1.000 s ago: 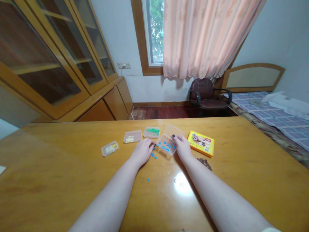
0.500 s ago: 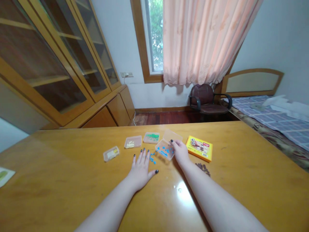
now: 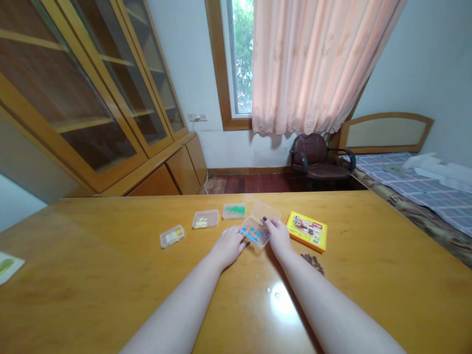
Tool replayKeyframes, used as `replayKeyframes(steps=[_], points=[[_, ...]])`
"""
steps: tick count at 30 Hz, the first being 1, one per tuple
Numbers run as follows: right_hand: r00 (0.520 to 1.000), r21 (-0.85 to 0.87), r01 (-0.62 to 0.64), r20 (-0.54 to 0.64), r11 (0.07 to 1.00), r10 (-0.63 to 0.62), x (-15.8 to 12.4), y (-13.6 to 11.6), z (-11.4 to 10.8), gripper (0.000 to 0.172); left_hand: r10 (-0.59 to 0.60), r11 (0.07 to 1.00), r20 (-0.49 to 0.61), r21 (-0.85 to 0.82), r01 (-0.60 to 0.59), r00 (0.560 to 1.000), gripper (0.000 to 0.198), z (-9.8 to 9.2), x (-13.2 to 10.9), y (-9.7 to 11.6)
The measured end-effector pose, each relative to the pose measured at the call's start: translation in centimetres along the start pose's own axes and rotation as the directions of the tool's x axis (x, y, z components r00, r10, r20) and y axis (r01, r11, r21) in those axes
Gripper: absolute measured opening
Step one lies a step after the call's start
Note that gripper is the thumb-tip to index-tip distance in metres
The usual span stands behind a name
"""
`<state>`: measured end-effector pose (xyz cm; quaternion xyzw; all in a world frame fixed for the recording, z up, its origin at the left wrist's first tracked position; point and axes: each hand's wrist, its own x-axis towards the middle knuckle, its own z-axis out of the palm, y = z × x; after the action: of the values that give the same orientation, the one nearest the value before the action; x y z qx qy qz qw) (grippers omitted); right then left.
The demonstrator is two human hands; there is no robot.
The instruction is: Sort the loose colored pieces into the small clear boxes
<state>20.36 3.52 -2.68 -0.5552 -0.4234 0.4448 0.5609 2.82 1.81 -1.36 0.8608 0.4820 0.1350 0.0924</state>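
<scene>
My right hand [image 3: 278, 235] holds the right side of a small clear plastic box [image 3: 262, 243], its lid [image 3: 266, 210] hinged open behind. Several small blue pieces [image 3: 252, 236] lie inside it. My left hand [image 3: 229, 244] is at the box's left side, low over the table, fingers curled with the thumb toward the box. What is under or in those fingers is hidden. Beyond the hands stand a clear box of green pieces [image 3: 236, 210] and one of pale cream pieces [image 3: 201, 222].
A small clear case [image 3: 172, 237] with something yellow and white is at the left. On the right lie a yellow printed box [image 3: 307, 231] and a pile of dark brown pieces [image 3: 313, 263]. A paper [image 3: 9, 268] lies at the table's far left. Past the table's back edge is a chair [image 3: 317, 157].
My left hand, flat and spread beside loose blue pieces before, has moved right and curled up against the box. Those loose pieces are now out of sight. My right hand keeps holding the box.
</scene>
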Motion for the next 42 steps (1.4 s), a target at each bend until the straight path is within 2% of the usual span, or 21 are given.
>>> replayKeyframes(steps=[6, 10, 12, 18, 26, 30, 31, 33, 34, 36, 38, 40, 42], points=[[1.0, -0.016, 0.01, -0.01, 1.0, -0.01, 0.1, 0.3, -0.1, 0.033, -0.136, 0.979, 0.007, 0.153, 0.133, 0.991, 0.018, -0.2, 0.1, -0.6], [1.0, -0.035, 0.009, -0.009, 0.999, -0.009, -0.1, 0.0, -0.1, 0.031, -0.299, 0.931, 0.026, 0.226, 0.286, 0.954, 0.019, 0.3, 0.2, -0.2], [1.0, -0.027, 0.009, -0.011, 1.0, -0.009, -0.2, -0.1, -0.1, 0.031, -0.338, 0.916, 0.047, 0.246, 0.317, 0.94, 0.019, 0.4, 0.2, 0.1], [1.0, 0.003, -0.017, -0.024, 1.0, 0.017, -0.2, -0.2, -0.1, 0.028, -0.392, 0.897, 0.106, 0.267, 0.354, 0.914, 0.022, 0.0, 0.5, 0.0], [1.0, 0.015, -0.014, -0.024, 1.0, 0.015, -0.2, -0.2, -0.1, 0.03, -0.342, 0.922, 0.129, 0.237, 0.306, 0.931, 0.02, -0.4, 0.4, -0.1], [0.999, -0.003, -0.013, -0.03, 1.0, 0.013, -0.3, -0.2, -0.1, 0.03, -0.356, 0.928, 0.094, 0.153, 0.339, 0.93, 0.017, -0.8, 0.7, -0.7], [0.999, -0.01, -0.008, -0.034, 1.0, 0.008, -0.3, -0.2, -0.2, 0.029, -0.368, 0.926, 0.055, 0.108, 0.361, 0.928, 0.016, -1.0, 0.7, -1.0], [0.999, -0.023, -0.003, -0.032, 1.0, 0.003, -0.2, -0.1, -0.2, 0.029, -0.39, 0.921, -0.089, -0.016, 0.39, 0.917, 0.015, -1.3, 0.6, -1.6], [1.0, -0.032, -0.004, -0.023, 0.999, 0.003, -0.3, -0.1, -0.1, 0.029, -0.389, 0.921, -0.187, -0.085, 0.38, 0.902, 0.015, -1.4, 0.5, -1.9], [1.0, -0.058, -0.002, 0.011, 0.998, 0.002, -0.3, 0.0, 0.0, 0.029, -0.339, 0.939, -0.375, -0.19, 0.286, 0.863, 0.016, -1.6, 0.1, -2.1], [0.998, -0.092, 0.013, 0.064, 0.996, -0.007, -0.5, 0.1, 0.1, 0.028, -0.221, 0.968, -0.476, -0.215, 0.131, 0.851, 0.016, -1.6, -0.4, -1.9], [0.99, -0.121, 0.045, 0.135, 0.992, -0.028, -0.6, 0.2, 0.2, 0.027, -0.077, 0.981, -0.461, -0.194, -0.016, 0.884, 0.016, -1.4, -0.8, -1.2], [0.981, -0.138, 0.076, 0.189, 0.987, -0.049, -0.8, 0.3, 0.3, 0.025, 0.033, 0.979, -0.371, -0.173, -0.104, 0.928, 0.013, -1.2, -0.8, -0.4]])
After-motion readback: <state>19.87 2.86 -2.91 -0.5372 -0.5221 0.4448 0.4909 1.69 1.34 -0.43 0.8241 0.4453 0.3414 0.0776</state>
